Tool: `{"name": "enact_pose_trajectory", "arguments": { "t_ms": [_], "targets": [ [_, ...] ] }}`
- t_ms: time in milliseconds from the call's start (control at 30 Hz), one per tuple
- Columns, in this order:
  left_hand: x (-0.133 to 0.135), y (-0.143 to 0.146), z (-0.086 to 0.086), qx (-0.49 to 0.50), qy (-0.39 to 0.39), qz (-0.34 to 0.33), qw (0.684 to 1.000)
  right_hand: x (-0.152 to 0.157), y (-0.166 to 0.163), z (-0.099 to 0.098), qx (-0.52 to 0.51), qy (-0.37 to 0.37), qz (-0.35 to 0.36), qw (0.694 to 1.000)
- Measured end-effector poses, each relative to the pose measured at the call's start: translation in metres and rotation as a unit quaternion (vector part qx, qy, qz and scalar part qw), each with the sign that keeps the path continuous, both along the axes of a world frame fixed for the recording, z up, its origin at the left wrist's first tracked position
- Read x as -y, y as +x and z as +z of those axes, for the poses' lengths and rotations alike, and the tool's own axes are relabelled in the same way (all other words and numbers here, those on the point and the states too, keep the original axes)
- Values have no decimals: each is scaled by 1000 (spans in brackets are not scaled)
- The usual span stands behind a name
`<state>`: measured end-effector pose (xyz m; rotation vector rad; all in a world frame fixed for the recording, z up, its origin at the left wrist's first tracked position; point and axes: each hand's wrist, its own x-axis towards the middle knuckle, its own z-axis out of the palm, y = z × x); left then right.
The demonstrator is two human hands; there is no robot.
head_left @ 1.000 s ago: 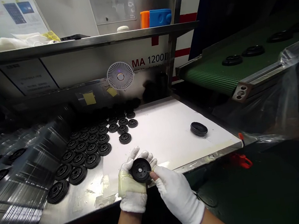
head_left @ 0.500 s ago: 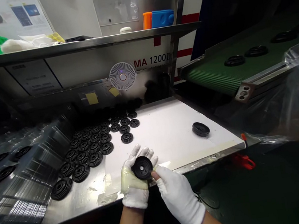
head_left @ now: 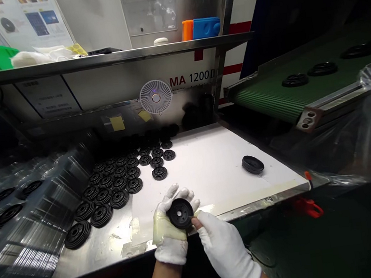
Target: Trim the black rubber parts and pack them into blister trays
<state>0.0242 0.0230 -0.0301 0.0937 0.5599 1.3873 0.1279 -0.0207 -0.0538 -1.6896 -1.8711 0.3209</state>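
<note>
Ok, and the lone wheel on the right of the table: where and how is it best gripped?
Probably pinch the wheel by opposite edges of its rim, right hand coming from the near side: it looks tilted, hollow face up, with bare sheet in front.

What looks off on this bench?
One black wheel sits alone on the right of the white sheet, hollow side up and seemingly tilted, away from the grouped wheels. The right hand shows what looks like a bare thumb poking from its white glove.
</note>
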Motion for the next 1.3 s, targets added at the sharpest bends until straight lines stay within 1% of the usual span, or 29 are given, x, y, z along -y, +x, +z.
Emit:
{"name": "enact_pose_trajectory", "arguments": {
  "t_ms": [33,67,133,233,300,333,400,467,500,600,700,800,833,867,967,1000,1033,1133,1233,1300],
  "targets": [
    [1,0,0,5,2,-6,1000,0,1,0,-3,-5,-2,1000],
    [0,0,-1,14,8,2,1000,0,2,0,-6,-9,-4,1000],
    [-3,3,-1,36,7,29,999,3,-1,0,-12,-8,-4,1000],
    [-8,8,-2,66,-22,77,995,6,-9,-2,-14,-2,3,1000],
    [-9,7,-1,55,-14,90,994,6,-11,-3,-12,-5,7,1000],
    [-7,6,-1,39,-7,80,996,6,-11,-3,-14,-6,7,1000],
    [-3,1,0,6,-6,29,1000,4,-7,-3,-18,-5,6,1000],
    [0,-2,1,0,-18,-12,1000,2,-2,-3,-23,-6,5,1000],
    [1,-3,1,6,-19,-18,1000,2,0,-2,-24,-9,3,1000],
    [-2,2,0,27,-12,14,999,3,1,-1,-22,-10,-7,1000],
    [-8,11,0,39,-30,60,997,7,-4,1,-12,-6,-10,1000],
    [-9,14,0,16,-20,108,994,9,-9,3,0,1,-5,1000],
    [-8,13,1,2,-8,106,994,9,-9,4,-1,2,-4,1000],
    [-7,11,1,-10,-1,85,996,8,-8,4,-5,1,-3,1000],
    [-2,5,2,-27,-14,-9,999,5,-1,5,-19,-11,-4,1000],
    [-1,4,2,-27,-18,-24,999,4,1,5,-18,-15,-8,1000],
    [-1,4,2,-24,-18,-24,999,4,2,5,-14,-18,-12,1000],
    [-4,9,2,-7,-16,25,1000,7,0,3,-3,-13,-17,1000],
    [-7,16,3,7,-52,86,995,10,-6,3,1,-1,-13,1000],
    [-7,16,4,1,-44,108,993,11,-8,4,3,-2,-11,1000]
  ]
}}
